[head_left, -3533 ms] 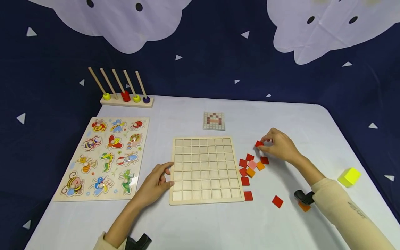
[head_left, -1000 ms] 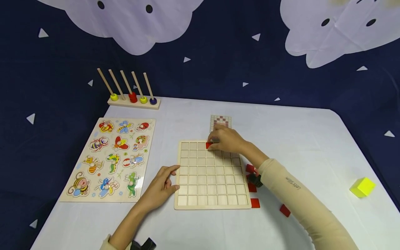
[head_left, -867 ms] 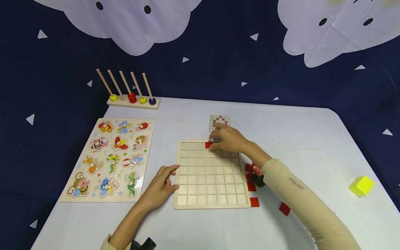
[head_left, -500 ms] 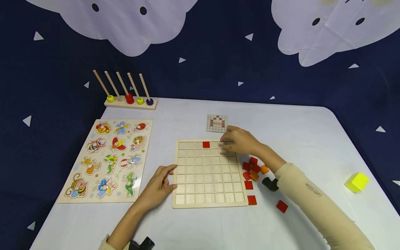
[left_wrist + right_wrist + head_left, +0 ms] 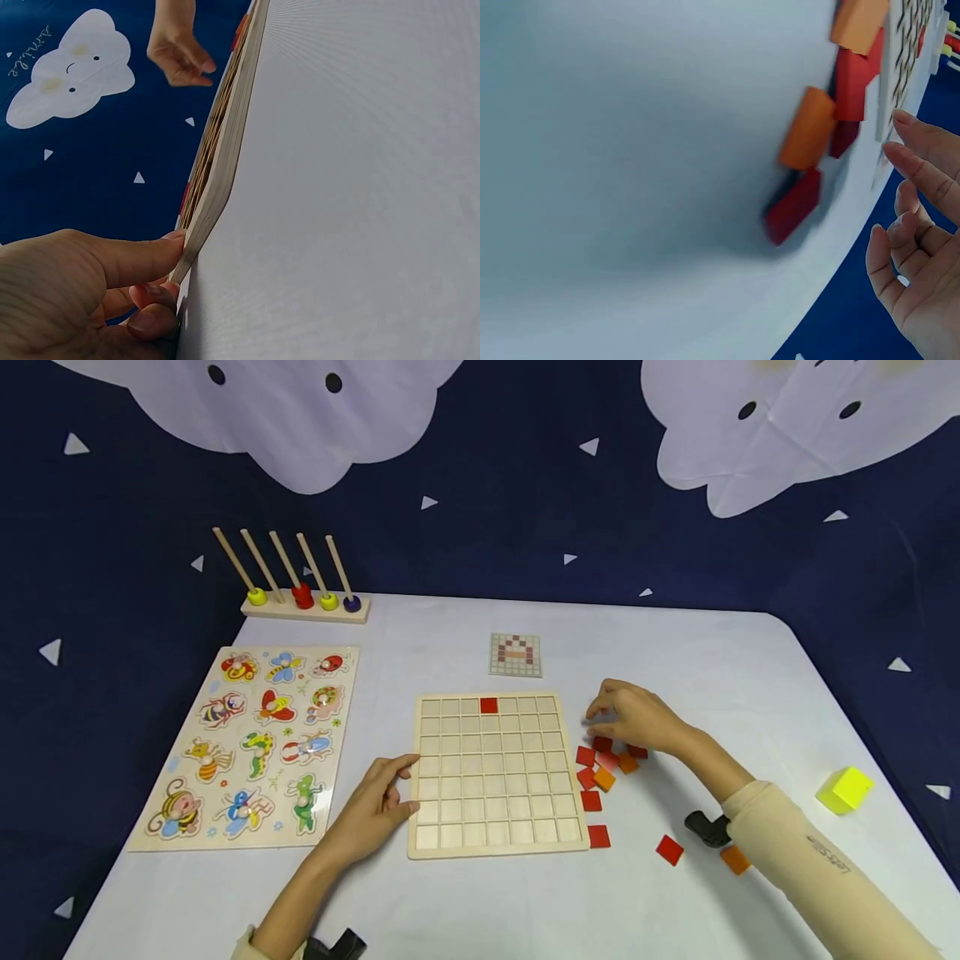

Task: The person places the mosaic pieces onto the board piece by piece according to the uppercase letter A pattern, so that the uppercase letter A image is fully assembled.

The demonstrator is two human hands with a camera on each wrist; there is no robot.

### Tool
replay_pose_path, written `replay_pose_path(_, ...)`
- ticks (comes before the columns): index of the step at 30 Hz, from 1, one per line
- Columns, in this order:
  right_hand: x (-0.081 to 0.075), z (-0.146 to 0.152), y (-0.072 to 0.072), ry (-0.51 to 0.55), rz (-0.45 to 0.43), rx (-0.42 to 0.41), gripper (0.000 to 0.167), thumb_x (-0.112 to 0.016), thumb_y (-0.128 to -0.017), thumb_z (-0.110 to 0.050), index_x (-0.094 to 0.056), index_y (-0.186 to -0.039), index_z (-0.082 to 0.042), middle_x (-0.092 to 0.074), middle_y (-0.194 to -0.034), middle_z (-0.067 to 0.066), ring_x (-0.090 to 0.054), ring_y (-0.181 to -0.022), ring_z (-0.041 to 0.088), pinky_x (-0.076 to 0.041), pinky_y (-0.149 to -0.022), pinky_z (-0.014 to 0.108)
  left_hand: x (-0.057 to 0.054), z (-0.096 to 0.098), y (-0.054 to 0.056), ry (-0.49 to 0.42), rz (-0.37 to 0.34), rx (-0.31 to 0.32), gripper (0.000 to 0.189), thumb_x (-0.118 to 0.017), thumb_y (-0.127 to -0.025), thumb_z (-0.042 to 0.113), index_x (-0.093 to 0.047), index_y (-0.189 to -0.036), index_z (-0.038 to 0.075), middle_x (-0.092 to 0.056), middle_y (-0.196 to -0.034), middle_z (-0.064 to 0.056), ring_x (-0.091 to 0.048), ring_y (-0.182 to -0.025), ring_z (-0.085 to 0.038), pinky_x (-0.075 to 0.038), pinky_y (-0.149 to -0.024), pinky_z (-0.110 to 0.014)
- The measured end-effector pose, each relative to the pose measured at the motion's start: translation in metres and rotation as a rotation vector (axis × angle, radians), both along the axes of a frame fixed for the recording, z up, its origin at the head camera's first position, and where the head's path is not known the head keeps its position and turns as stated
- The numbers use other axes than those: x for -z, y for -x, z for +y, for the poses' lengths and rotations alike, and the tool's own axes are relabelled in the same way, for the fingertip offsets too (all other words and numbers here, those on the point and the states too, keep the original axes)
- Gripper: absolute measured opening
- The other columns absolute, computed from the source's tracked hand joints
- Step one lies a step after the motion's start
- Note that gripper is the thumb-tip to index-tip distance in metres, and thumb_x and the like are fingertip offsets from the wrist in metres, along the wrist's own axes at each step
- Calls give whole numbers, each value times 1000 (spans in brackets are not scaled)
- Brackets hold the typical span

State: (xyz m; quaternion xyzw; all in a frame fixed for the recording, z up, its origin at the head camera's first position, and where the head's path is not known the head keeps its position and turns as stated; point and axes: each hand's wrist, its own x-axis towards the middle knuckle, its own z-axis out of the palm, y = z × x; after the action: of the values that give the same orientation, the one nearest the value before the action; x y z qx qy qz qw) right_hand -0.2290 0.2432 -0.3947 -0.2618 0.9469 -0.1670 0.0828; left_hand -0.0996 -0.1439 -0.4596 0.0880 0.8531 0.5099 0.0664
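The wooden grid board (image 5: pixel 487 853) lies mid-table with one red tile (image 5: pixel 489 705) in its top row. My left hand (image 5: pixel 375 806) rests its thumb and index fingertips against the board's left edge; the left wrist view shows the other fingers bent beside the board (image 5: pixel 225 169). My right hand (image 5: pixel 637 714) hovers right of the board, just above loose red and orange tiles, holding nothing. In the right wrist view its fingers are partly bent and apart from the tiles. Among those tiles are an orange tile (image 5: pixel 603 778) and a red tile (image 5: pixel 591 801).
A pattern card (image 5: pixel 515 655) lies behind the board. An insect puzzle (image 5: pixel 251 747) lies at left, with a bead peg stand (image 5: pixel 304 606) behind it. A yellow block (image 5: pixel 845 790) stands at far right. A red tile (image 5: pixel 670 850) and an orange tile (image 5: pixel 735 860) lie nearer the front.
My right hand picked up a red tile, set it in the board's top row and let go. It has moved back right over the loose tiles. The left hand stays at the board's edge.
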Motion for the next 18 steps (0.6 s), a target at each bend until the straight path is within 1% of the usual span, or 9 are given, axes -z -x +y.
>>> replay_pose_path(6, 6, 14, -8, -2, -27, 29, 15, -81, -82, -20, -78, -94, -12, -57, -85, -3, -50, -76, 14, -40, -65, 30, 0, 0, 0, 1, 1, -1, 63, -71, -87, 0, -47, -145, 7, -48, -114, -9, -41, -72, -5, -38, -61, -20)
replay_pose_path(11, 10, 19, -12, 4, -8, 27, 15, -82, -80, -19, -78, -92, -12, -56, -84, -2, -49, -77, 16, -39, -65, 30, -1, 1, 0, -13, 15, 4, 62, -72, -86, 0, -48, -144, 7, -48, -114, -9, -41, -73, -5, -38, -61, -20)
replay_pose_path(18, 16, 21, -15, -8, 19, 16, 16, -84, -78, -22, -78, -90, -13, -54, -82, -4, -48, -77, 14, -38, -66, 30, -2, 1, -1, -45, 18, 5, 61, -72, -87, 1, -49, -143, 6, -49, -114, -10, -41, -73, -5, -37, -61, -19)
